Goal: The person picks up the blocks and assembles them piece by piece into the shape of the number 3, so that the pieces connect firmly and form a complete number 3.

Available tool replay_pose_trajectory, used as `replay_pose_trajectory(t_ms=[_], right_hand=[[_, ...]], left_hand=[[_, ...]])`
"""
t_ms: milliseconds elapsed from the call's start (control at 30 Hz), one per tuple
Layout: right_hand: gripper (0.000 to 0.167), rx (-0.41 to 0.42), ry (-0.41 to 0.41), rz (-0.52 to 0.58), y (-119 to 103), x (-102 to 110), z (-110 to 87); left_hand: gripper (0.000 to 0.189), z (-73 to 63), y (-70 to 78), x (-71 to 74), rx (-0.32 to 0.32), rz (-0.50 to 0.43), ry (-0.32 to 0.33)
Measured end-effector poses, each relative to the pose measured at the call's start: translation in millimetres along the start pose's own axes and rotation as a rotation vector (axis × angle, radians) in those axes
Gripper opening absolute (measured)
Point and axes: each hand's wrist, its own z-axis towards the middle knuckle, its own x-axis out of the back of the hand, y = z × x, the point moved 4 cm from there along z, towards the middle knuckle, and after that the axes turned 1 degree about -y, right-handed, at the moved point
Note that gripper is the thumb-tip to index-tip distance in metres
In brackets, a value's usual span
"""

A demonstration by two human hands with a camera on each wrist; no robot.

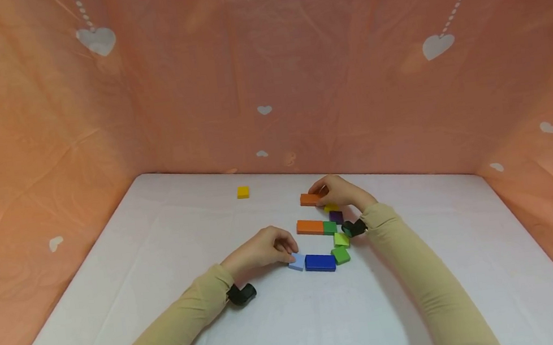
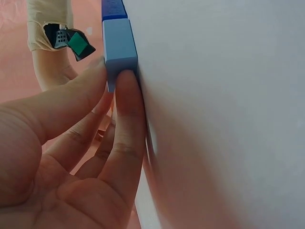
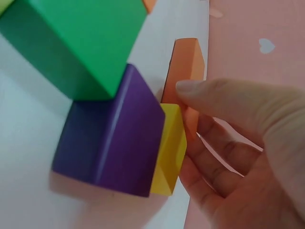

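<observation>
My left hand (image 1: 264,248) holds a small light blue block (image 2: 120,40) by its end, thumb along one side and a fingertip at the near face. That block lies at the left end of a dark blue block (image 1: 320,263). At the far side, my right hand (image 1: 337,191) grips a long orange block (image 3: 183,67), with the thumb on its face and the other fingers behind. Right by those fingers is a yellow block (image 3: 170,152), against a purple block (image 3: 131,138). A green block (image 3: 81,43) adjoins the purple one.
A second orange block (image 1: 310,226) extends left from the green block in the middle. Two lighter green blocks, one lime (image 1: 341,239) and one mid-green (image 1: 340,255), lead down to the dark blue block. A separate yellow block (image 1: 243,192) lies far left on the white table (image 1: 184,217).
</observation>
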Motion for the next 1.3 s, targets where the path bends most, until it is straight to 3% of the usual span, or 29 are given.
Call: replay_pose_trajectory(t_ms=[633, 1300], right_hand=[[0.033, -0.021, -0.011, 0.017, 1.3, 0.9, -3.1], [0.031, -0.016, -0.015, 0.033, 0.3, 0.3, -5.1]], left_hand=[[0.01, 2.6, -2.9, 0.7, -0.019, 0.044, -0.002], [0.011, -0.8, -2.3, -1.0, -0.003, -0.008, 0.007]])
